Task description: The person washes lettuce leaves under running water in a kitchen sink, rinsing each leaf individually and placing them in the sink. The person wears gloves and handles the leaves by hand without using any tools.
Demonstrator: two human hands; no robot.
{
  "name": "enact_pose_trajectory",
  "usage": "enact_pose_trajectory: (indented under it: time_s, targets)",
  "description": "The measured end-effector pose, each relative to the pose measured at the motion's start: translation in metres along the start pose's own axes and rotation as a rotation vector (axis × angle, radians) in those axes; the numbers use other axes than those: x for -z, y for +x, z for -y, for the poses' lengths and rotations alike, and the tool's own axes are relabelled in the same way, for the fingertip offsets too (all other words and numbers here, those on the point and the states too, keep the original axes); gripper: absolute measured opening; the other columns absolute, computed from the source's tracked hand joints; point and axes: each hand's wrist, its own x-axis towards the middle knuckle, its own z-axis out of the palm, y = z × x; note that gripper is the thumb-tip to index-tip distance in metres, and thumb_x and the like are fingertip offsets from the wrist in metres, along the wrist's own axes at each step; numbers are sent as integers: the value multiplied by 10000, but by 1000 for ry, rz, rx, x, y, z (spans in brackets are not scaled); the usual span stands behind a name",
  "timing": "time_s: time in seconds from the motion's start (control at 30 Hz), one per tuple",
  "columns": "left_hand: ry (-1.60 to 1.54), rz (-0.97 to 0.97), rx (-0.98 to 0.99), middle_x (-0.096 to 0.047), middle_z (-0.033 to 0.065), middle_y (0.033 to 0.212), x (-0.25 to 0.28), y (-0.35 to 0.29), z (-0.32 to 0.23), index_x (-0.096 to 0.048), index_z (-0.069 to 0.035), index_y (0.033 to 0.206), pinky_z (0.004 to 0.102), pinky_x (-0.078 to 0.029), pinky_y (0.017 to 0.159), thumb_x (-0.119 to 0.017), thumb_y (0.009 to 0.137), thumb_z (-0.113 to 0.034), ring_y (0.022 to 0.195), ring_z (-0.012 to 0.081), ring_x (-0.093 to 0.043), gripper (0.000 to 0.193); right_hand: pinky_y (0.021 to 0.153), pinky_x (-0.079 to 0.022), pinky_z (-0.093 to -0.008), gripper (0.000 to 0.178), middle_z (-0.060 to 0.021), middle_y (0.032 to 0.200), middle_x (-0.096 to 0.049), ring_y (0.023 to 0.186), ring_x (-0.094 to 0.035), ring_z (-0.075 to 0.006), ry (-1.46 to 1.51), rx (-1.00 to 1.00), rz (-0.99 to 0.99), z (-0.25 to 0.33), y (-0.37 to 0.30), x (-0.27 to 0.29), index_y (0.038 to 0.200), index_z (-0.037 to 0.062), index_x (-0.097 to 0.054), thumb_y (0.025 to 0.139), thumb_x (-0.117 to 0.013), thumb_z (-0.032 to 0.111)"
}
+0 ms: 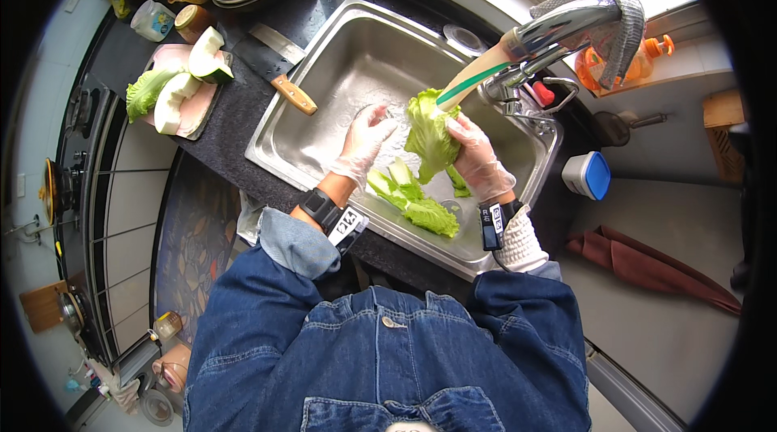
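- Over the sink (356, 51), in the head view, the right hand (483, 163) has its fingers around a lettuce leaf (429, 136) under the tap hose (476, 80).
- Left hand (363, 145) near that leaf, fingers half-curled, parted.
- Loose leaves (421, 211) below.

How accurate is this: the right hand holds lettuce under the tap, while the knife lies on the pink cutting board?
One slip: the head view shows the knife on the dark counter, its handle over the sink's rim, not on the cutting board. The right hand does hold lettuce under the tap.
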Motion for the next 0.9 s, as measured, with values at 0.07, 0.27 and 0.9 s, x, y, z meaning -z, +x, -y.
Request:
enact_pose_trajectory:
  time_s: [0.07,0.27,0.9]
  targets:
    - [-37,21,-156,-552,126,1110,-6,-2,-5,-507,18,1150,282,-391,882,-631,765,-191,1035,187,-504,455,923,-398,-298,444,-81,1155,-528,1039,-523,-173,-20,-91,28,-3,-1,0,1232,-15,-410,839,-550,140]
    - [-101,270,34,-594,78,1017,-7,-7,-29,-552,10,1095,240,-408,836,-638,769,-156,932,126,-537,376,890,-401,-262,417,-43,1092,-569,988,-537,-125,-170,-211,51,-7,-10,-2,1174,1,-495,826,-598,206]
    - [-421,368,298,-599,68,952,-6,-19,-42,-547,17,1045,235,-469,741,-570,840,-134,831,117,-577,256,818,-407,-257,401,-43,992,-532,913,-507,-111,-664,41,-78,-5,-33,-14,1109,14,-456,810,-629,218]
